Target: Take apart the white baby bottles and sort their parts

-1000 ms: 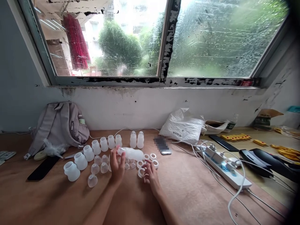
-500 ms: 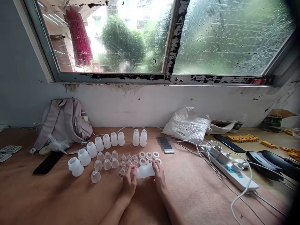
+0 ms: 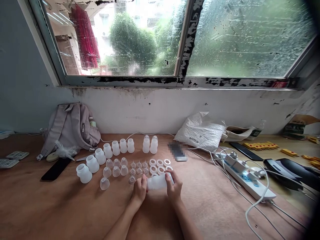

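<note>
A frosted white baby bottle [image 3: 158, 182] lies sideways between my hands, just above the table. My left hand [image 3: 140, 189] is closed round its left end and hides that end. My right hand [image 3: 174, 185] grips the right end, thumb along the near side. Beyond the hands are white collar rings [image 3: 160, 162] and clear nipples [image 3: 139, 164] in rows. Left of these sit several translucent domed caps [image 3: 116, 171]. A curved row of open bottle bodies [image 3: 92, 163] stands farther left. Two capped bottles [image 3: 154, 145] stand upright at the back.
A grey backpack [image 3: 71, 125] and a black phone [image 3: 56, 169] lie at the left. Behind on the right are a silver mailer bag [image 3: 200, 131] and another phone [image 3: 178, 152]. A power strip [image 3: 246, 178] with loose white cables [image 3: 260, 203] runs along the right side.
My right hand has shifted slightly right and turned on the bottle's end, with its fingers now raised over the top. My left hand keeps its hold. The view has moved slightly.
</note>
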Demonstrator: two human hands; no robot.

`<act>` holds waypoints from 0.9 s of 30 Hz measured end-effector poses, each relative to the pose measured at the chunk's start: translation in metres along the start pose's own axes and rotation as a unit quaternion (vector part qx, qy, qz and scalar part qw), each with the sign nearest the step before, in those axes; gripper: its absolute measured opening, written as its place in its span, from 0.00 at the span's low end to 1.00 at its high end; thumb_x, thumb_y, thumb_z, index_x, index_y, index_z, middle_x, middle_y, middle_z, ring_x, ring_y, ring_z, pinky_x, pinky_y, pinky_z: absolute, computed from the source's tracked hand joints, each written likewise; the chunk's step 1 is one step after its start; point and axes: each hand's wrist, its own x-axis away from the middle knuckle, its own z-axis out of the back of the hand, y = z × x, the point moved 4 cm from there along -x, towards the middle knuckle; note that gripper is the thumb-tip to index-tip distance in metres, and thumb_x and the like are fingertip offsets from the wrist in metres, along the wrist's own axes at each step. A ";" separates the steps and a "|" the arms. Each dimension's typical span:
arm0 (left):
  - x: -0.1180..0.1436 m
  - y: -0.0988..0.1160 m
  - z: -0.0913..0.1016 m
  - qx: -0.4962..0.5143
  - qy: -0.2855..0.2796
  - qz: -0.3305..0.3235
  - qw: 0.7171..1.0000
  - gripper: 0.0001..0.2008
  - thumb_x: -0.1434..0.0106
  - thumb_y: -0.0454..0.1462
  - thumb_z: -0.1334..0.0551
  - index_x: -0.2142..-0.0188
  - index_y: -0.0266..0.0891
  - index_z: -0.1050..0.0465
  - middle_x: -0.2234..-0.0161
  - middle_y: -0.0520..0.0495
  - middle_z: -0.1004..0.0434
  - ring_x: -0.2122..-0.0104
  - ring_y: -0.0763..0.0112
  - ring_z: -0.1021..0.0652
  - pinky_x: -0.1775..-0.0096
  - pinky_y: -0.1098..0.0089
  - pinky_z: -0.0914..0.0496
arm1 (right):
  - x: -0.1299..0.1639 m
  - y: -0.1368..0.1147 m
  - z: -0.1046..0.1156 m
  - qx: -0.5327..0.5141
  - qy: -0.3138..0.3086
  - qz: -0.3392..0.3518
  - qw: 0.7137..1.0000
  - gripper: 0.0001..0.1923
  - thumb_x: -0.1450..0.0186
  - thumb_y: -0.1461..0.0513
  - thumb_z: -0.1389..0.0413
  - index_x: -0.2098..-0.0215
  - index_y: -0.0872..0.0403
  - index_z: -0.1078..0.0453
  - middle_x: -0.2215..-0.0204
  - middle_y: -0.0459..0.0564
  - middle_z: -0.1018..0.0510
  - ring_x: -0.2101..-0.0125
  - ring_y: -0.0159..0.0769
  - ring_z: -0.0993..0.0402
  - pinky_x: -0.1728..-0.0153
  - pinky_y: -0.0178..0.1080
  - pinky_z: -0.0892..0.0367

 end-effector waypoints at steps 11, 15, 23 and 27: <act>0.009 0.013 0.019 -0.174 0.090 -0.158 0.968 0.21 0.37 0.39 0.59 0.72 0.38 0.29 0.76 0.41 0.23 0.74 0.62 0.23 0.73 0.68 0.35 | -0.013 0.020 0.019 -0.048 0.109 -0.118 0.986 0.20 0.42 0.49 0.54 0.74 0.57 0.34 0.86 0.42 0.37 0.85 0.30 0.42 0.85 0.32 0.46; 0.008 0.010 0.038 -0.155 0.133 -0.162 0.965 0.21 0.36 0.38 0.60 0.69 0.37 0.30 0.73 0.42 0.24 0.73 0.66 0.24 0.70 0.69 0.33 | -0.022 0.035 0.038 -0.078 0.199 -0.167 0.962 0.21 0.41 0.48 0.56 0.75 0.56 0.36 0.88 0.40 0.40 0.87 0.28 0.44 0.88 0.31 0.46; 0.019 0.024 0.088 -0.280 0.200 -0.225 0.911 0.11 0.46 0.44 0.42 0.66 0.41 0.35 0.71 0.48 0.28 0.70 0.67 0.27 0.65 0.69 0.33 | -0.017 0.029 0.018 -0.029 0.115 -0.133 0.984 0.21 0.42 0.49 0.54 0.71 0.58 0.32 0.79 0.48 0.30 0.80 0.32 0.36 0.85 0.31 0.41; 0.024 0.012 0.123 -0.372 0.255 -0.254 0.856 0.11 0.46 0.41 0.41 0.63 0.41 0.34 0.66 0.45 0.27 0.64 0.62 0.28 0.59 0.64 0.38 | -0.017 0.027 0.017 -0.042 0.101 -0.147 0.983 0.21 0.42 0.48 0.54 0.69 0.58 0.32 0.78 0.48 0.30 0.79 0.33 0.36 0.87 0.30 0.41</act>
